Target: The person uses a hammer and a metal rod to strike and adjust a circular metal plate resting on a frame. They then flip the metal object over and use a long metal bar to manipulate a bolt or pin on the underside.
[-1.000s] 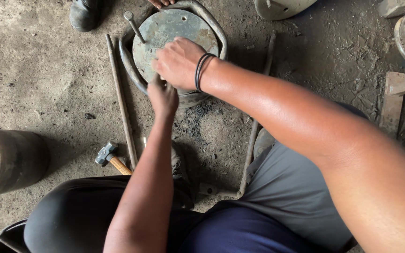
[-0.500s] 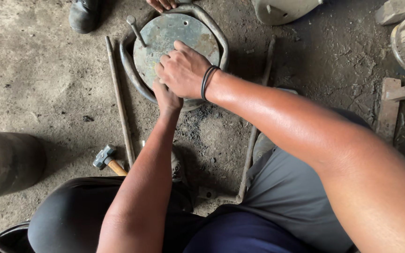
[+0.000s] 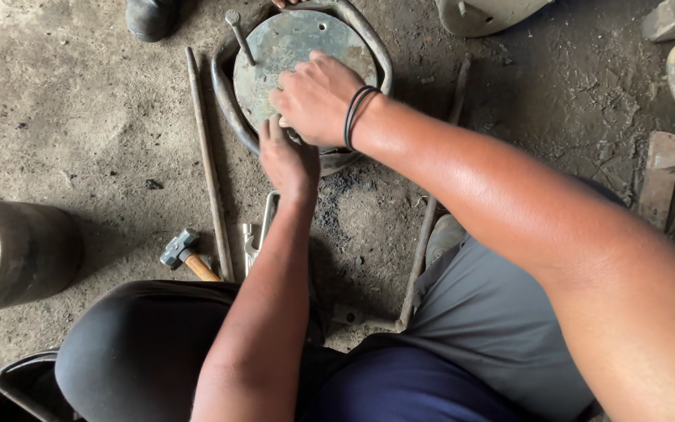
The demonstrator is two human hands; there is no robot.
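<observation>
A round, tarnished metal disc (image 3: 306,47) lies on the dirt floor, ringed by a curved metal bar (image 3: 226,105). My right hand (image 3: 318,98), with black bands on the wrist, presses down on the disc's near edge with fingers curled. My left hand (image 3: 287,160) sits just below it, fingers touching the disc's near rim under the right hand. What the fingers pinch is hidden. A short bolt-like pin (image 3: 238,35) stands at the disc's left side.
A long thin rod (image 3: 208,164) lies left of the disc, a small hammer (image 3: 183,254) and a wrench (image 3: 259,230) near my knee. A metal cylinder (image 3: 9,250) lies at left. Another person's shoe (image 3: 150,16) is at the top. Wood blocks (image 3: 666,168) lie right.
My right hand has slid slightly down and right along the disc's near edge, and my left hand has stayed tucked under it. The view has shifted a little.
</observation>
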